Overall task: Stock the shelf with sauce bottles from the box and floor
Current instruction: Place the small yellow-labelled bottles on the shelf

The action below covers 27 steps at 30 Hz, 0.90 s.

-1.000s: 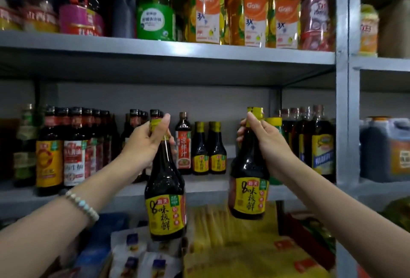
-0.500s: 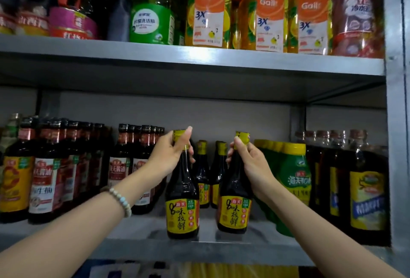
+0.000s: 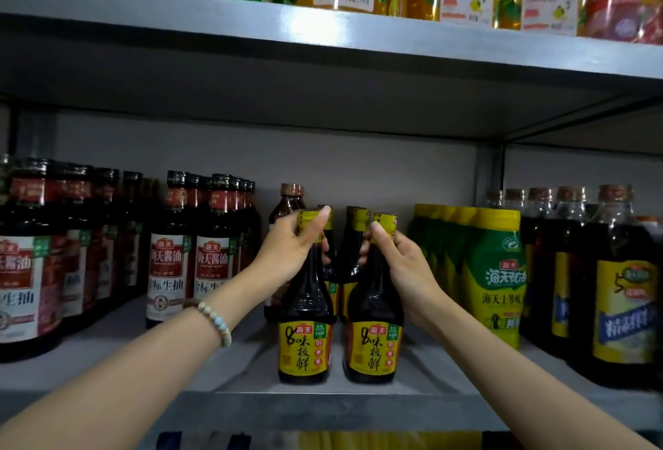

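Necks first: our left grip [image 3: 290, 252] curls round the yellow-capped neck of the left sauce bottle [image 3: 305, 309], our right grip [image 3: 403, 264] round the right sauce bottle [image 3: 375, 306]. Both stand upright, side by side near the shelf [image 3: 222, 404] front edge. On their yellow labels we read 海天 and 味极鲜. To their left, 海天酱油 bottles [image 3: 168, 270] read 金标生抽.

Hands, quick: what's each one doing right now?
Left hand: gripping the neck of the left sauce bottle.
Right hand: gripping the neck of the right sauce bottle.
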Tool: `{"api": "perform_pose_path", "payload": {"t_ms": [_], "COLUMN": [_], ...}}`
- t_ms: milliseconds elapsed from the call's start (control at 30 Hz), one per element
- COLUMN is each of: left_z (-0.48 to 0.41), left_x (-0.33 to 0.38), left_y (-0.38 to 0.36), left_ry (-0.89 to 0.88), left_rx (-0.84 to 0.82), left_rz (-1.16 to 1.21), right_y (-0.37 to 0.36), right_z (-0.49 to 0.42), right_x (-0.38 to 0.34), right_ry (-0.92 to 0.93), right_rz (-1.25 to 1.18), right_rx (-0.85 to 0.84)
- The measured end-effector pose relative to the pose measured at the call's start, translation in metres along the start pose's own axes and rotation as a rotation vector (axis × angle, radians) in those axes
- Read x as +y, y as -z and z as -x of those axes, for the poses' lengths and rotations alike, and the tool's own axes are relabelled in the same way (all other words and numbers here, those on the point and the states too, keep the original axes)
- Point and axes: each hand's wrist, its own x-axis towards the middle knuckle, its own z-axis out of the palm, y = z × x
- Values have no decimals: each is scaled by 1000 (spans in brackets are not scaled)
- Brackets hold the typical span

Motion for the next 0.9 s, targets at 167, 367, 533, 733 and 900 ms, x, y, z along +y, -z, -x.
{"api": "perform_pose_path", "payload": {"t_ms": [167,367,533,733,900], "left_z": [-3,14,47,52,46], "left_x": [-3,-16,-43,-48,-50], "left_y": [-3,7,35,37,32], "left_ry": [-19,11,140,151,169], "left_rx": [-7,-140,-372,-404,-395], "left_rz": [23,-117,-361,-306,-304], "right_y": [0,11,44,56,58], "right_z": [-5,5,35,45,40], "right_x": [5,13,24,29,28], "right_ry": [-6,-80,-141,-142,-140], "right_rz": [12,148,340,400,510], "right_rx": [-19,-94,-309,-305,-296]}}
